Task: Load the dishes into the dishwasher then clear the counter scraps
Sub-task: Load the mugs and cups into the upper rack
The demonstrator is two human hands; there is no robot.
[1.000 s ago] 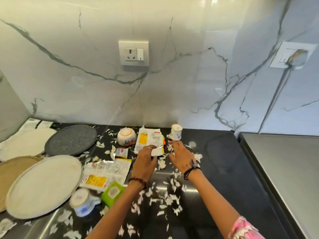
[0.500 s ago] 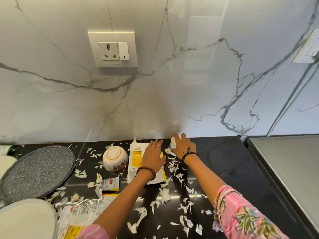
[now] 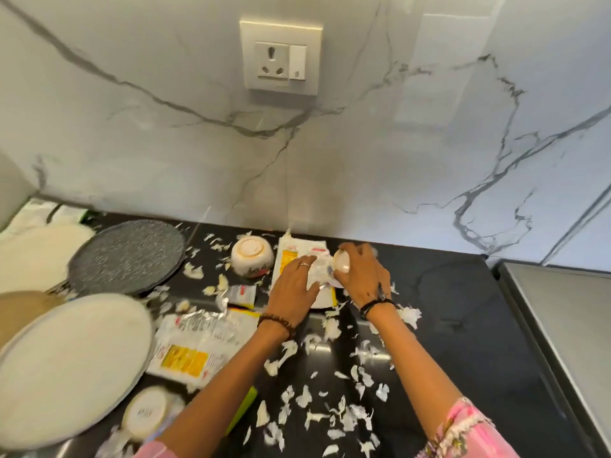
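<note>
Two hands work at the far edge of the black counter [image 3: 463, 312], close to the marble wall. We see the right hand [image 3: 362, 276] curled round a small white cup [image 3: 342, 262], gripping it tilted on its side with the mouth turned left and towards us. The left hand [image 3: 294, 285] lies palm down with fingers loosely spread, pressing on a white and yellow wrapper [image 3: 291, 256] and touching crumpled foil just beside the cup. Both forearms reach in from the near edge and converge, each wrist wearing a beaded bracelet.

Just left of the wrapper an overturned white bowl [image 3: 252, 257] sits base up. Further left lie a speckled grey plate [image 3: 127, 256] and, nearer, a large white plate [image 3: 72, 365], with a second wrapper [image 3: 198, 348] between it and the left forearm. White paper scraps [image 3: 330, 414] are scattered across the counter around both arms.
</note>
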